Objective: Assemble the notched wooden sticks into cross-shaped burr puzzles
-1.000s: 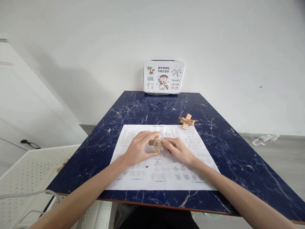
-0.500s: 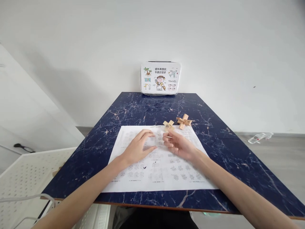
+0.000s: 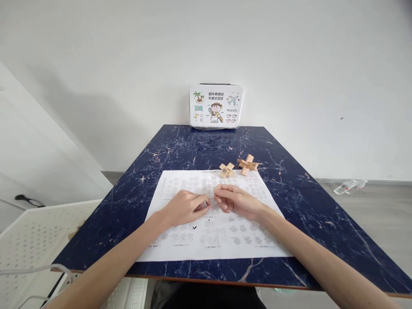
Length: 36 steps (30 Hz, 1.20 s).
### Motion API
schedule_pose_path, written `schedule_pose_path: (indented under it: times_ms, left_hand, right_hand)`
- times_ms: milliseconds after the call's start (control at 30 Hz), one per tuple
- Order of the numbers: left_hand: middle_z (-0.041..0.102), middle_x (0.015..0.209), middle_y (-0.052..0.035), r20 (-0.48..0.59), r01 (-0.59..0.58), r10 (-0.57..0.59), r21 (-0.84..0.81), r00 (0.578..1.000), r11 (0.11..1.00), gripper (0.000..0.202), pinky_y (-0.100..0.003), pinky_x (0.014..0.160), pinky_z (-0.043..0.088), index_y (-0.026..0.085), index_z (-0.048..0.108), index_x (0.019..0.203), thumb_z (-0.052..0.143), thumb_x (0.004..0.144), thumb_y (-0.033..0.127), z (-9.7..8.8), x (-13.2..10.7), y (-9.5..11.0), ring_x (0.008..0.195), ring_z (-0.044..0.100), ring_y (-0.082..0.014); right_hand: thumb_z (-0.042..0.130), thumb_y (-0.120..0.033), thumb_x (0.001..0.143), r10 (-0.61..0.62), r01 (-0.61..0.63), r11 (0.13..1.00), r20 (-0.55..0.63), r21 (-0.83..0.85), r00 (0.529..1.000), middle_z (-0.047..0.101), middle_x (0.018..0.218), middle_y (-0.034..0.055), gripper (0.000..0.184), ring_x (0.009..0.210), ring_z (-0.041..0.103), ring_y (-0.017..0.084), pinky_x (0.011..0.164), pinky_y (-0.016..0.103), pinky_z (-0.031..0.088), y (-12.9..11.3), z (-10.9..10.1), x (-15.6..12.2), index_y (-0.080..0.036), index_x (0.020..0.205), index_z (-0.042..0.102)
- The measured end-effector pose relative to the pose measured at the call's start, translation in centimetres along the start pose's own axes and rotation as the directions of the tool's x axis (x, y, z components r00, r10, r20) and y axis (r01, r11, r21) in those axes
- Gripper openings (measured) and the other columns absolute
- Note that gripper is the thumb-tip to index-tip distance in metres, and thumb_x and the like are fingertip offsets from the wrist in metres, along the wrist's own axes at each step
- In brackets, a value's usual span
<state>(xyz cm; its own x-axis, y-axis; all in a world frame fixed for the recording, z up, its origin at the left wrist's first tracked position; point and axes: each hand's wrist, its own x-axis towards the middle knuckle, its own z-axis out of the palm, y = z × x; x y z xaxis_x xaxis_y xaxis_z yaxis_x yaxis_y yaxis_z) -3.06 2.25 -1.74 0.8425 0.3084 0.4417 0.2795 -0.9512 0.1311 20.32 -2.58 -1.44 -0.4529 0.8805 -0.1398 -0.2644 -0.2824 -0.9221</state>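
A large white printed sheet (image 3: 180, 253) lies on the table under both of my hands. On its left-middle part rests my left hand (image 3: 185, 207), its fingers bent and the thumb drawn close to the index finger. My right hand (image 3: 236, 200) is loosely curled just beside it, fingertips facing the left hand. No object shows in either hand. Beyond the right hand, a small pale wooden interlocking puzzle (image 3: 227, 170) sits at the sheet's far edge. A larger brown wooden interlocking puzzle (image 3: 247, 165) with crossed bars stands to its right.
The dark blue marbled table (image 3: 135, 189) reaches to the wall. A white cartoon-printed case (image 3: 216, 106) leans there. A white perforated rack (image 3: 28, 231) with a cable (image 3: 38, 269) is at the left. A clear plastic bottle (image 3: 349, 186) lies on the floor at right.
My left hand has come down and nearer me, its spread thumb and fingers drawing together. My right hand has lowered slightly and moved left, still curled. Both puzzles stay put.
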Motion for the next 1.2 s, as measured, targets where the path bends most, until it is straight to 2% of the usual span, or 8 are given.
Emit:
schedule_pose_path:
  times_ms: [200, 300, 400, 533, 633, 767, 967, 1200]
  left_hand:
    - [0.059, 0.056, 0.0066, 0.006, 0.001, -0.001, 0.012, 1.000, 1.000, 0.020, -0.024, 0.050, 0.037, 0.019, 0.065, 0.092, 0.054, 0.105, 0.029, 0.0, -0.1, 0.0, 0.045, 0.051, -0.0091]
    - [0.059, 0.057, 0.0068, 0.009, -0.002, 0.002, 0.014, 1.000, 1.000, 0.020, -0.024, 0.051, 0.038, 0.019, 0.065, 0.094, 0.053, 0.106, 0.029, 0.0, -0.2, 0.0, 0.045, 0.051, -0.0091]
    - [0.060, 0.059, 0.0072, 0.006, -0.003, 0.003, 0.011, 1.000, 1.000, 0.019, -0.024, 0.051, 0.039, 0.020, 0.065, 0.093, 0.054, 0.105, 0.029, 0.0, -0.2, 0.0, 0.046, 0.051, -0.0090]
    - [0.062, 0.060, 0.0072, 0.025, 0.011, -0.011, -0.002, 1.000, 1.000, 0.016, -0.025, 0.051, 0.039, 0.020, 0.065, 0.093, 0.056, 0.104, 0.028, -0.1, -0.1, 0.0, 0.048, 0.054, -0.0097]
    - [0.062, 0.061, 0.0068, 0.017, 0.005, -0.005, 0.000, 1.000, 1.000, 0.017, -0.025, 0.051, 0.038, 0.020, 0.065, 0.093, 0.056, 0.104, 0.028, 0.0, -0.1, -0.1, 0.048, 0.054, -0.0098]
    - [0.062, 0.060, 0.0066, 0.000, -0.005, 0.005, -0.001, 1.000, 1.000, 0.018, -0.025, 0.050, 0.039, 0.020, 0.066, 0.093, 0.054, 0.104, 0.029, 0.0, -0.1, -0.1, 0.047, 0.054, -0.0100]
    - [0.062, 0.059, 0.0060, 0.023, 0.014, -0.014, -0.015, 1.000, 1.000, 0.019, -0.024, 0.051, 0.037, 0.019, 0.066, 0.092, 0.055, 0.104, 0.029, -0.1, -0.1, -0.1, 0.047, 0.054, -0.0101]
    - [0.059, 0.058, 0.0064, 0.017, 0.000, 0.000, 0.004, 1.000, 1.000, 0.020, -0.025, 0.050, 0.037, 0.020, 0.065, 0.092, 0.053, 0.105, 0.029, -0.1, -0.1, -0.1, 0.046, 0.051, -0.0099]
  right_hand:
    - [0.079, -0.042, 0.090, -0.016, 0.015, 1.000, 0.020, 0.024, 1.000, 0.056, 0.077, -0.0018, 0.030, 0.060, 0.047, 0.010, 0.057, 0.026, 0.040, 0.3, -0.2, 0.1, -0.019, 0.085, 0.061]
    - [0.079, -0.038, 0.090, -0.022, 0.022, 0.999, 0.001, 0.049, 1.000, 0.059, 0.079, -0.0022, 0.024, 0.059, 0.047, 0.009, 0.055, 0.026, 0.038, 0.4, -0.3, 0.1, -0.020, 0.100, 0.067]
    - [0.078, -0.036, 0.091, -0.067, 0.071, 0.996, -0.084, 0.051, 0.994, 0.068, 0.099, 0.0025, 0.040, 0.062, 0.052, 0.010, 0.055, 0.026, 0.041, 0.3, -0.6, 0.2, -0.025, 0.128, 0.066]
    - [0.074, -0.034, 0.092, -0.164, 0.159, 0.986, -0.148, -0.051, 0.975, 0.067, 0.132, 0.0105, 0.051, 0.089, 0.066, 0.017, 0.069, 0.030, 0.052, 0.2, -1.0, 0.5, -0.027, 0.141, 0.062]
    - [0.073, -0.034, 0.093, -0.206, 0.190, 0.973, -0.125, -0.129, 0.971, 0.066, 0.136, 0.0105, 0.059, 0.105, 0.069, 0.023, 0.075, 0.033, 0.054, 0.4, -1.1, 0.7, -0.030, 0.149, 0.055]
    - [0.071, -0.032, 0.094, -0.222, 0.195, 0.962, -0.130, -0.194, 0.966, 0.070, 0.131, 0.0098, 0.068, 0.103, 0.071, 0.023, 0.088, 0.040, 0.055, 0.9, -0.9, 0.7, -0.034, 0.157, 0.044]
    - [0.074, -0.031, 0.088, -0.382, 0.302, 0.912, -0.308, -0.276, 0.871, 0.051, 0.154, 0.0101, 0.062, 0.125, 0.064, 0.028, 0.076, 0.036, 0.056, 1.1, -0.2, 0.6, -0.037, 0.145, 0.052]
    - [0.067, -0.035, 0.093, -0.308, 0.204, 0.915, -0.273, -0.349, 0.912, 0.074, 0.088, 0.0043, 0.040, 0.078, 0.067, 0.020, 0.069, 0.034, 0.050, 0.9, -0.3, 0.6, -0.025, 0.130, 0.059]
